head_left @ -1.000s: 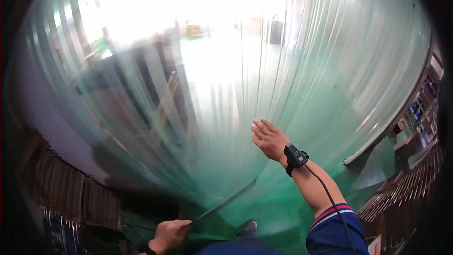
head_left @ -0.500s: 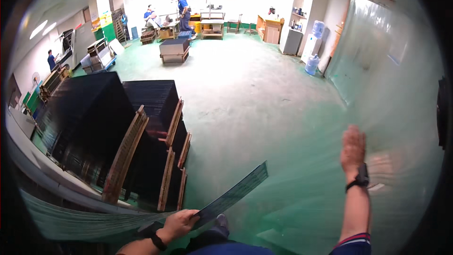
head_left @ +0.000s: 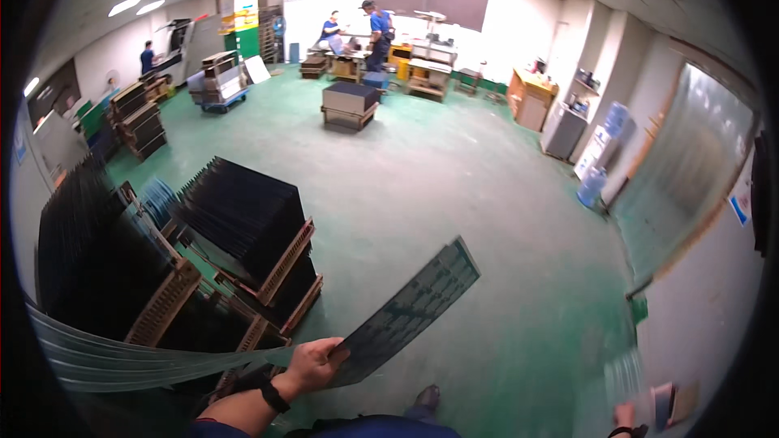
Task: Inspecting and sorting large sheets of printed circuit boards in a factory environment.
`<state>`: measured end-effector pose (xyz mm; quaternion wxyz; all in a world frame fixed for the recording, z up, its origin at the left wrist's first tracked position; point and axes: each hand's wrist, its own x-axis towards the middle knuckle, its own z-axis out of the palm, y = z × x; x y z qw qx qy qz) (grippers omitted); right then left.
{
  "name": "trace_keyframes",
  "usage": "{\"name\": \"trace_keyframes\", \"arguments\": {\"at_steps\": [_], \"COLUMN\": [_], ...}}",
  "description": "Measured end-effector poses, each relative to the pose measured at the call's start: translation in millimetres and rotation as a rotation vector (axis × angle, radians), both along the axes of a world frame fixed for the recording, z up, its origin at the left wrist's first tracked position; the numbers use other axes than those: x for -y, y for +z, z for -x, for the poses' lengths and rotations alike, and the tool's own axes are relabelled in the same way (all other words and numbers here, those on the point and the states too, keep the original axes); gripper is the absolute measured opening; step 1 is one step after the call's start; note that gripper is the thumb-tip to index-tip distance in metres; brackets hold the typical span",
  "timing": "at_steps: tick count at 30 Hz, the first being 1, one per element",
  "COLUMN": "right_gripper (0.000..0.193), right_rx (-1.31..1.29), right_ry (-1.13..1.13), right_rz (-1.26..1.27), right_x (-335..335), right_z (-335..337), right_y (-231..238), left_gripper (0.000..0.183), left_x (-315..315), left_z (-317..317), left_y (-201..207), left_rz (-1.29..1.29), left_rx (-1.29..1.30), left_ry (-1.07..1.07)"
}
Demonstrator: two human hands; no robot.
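Observation:
My left hand point(head_left: 312, 367) is closed on the near end of a thin, flat grey-green circuit board panel point(head_left: 414, 308) with a repeating pattern on its face. The panel tilts up and away to the right, over the floor. Clear plastic curtain strips point(head_left: 162, 365) sweep in from the left as far as the left hand. Only part of my right hand point(head_left: 625, 415) shows at the lower right, just below a blurred piece of clear strip point(head_left: 622, 377). Its fingers are too smeared and cut off to tell how they are held.
Racks of dark upright panels point(head_left: 243, 219) stand at the left, on brown slotted frames. Ahead is a low block-shaped stack point(head_left: 349, 105) on the green floor. Two people in blue point(head_left: 379, 36) are at the back tables. A water dispenser point(head_left: 596, 146) and strip-curtained doorway point(head_left: 686, 154) line the right.
I have moved forward past the plastic curtain. My right hand has dropped from mid-right to the lower right edge. The panel stays in my left hand, its face turned more into view.

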<state>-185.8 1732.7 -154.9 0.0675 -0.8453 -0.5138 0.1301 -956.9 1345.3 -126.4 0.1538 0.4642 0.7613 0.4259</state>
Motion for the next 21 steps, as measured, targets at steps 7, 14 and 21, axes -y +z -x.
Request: {"name": "trace_keyframes", "arguments": {"at_steps": [7,14,21], "right_gripper": [0.053,0.046,0.047], "right_rx": [-0.049,-0.748,-1.715], "right_ry": [0.928,1.095,0.526], "right_rz": [0.22,0.43,0.756], "right_x": [-183,-243,-260], "right_z": [314,565,656], "right_y": [-61,-45,26], "left_gripper": [0.015,0.02,0.031], "left_x": [-155,-306,-391], "left_z": [18,113,202], "left_y": [21,51,65], "left_rz": [-0.302,-0.704,-0.763], "left_rx": [0.557,0.997,1.256], "left_ry": [0.334,0.298,0.232]}}
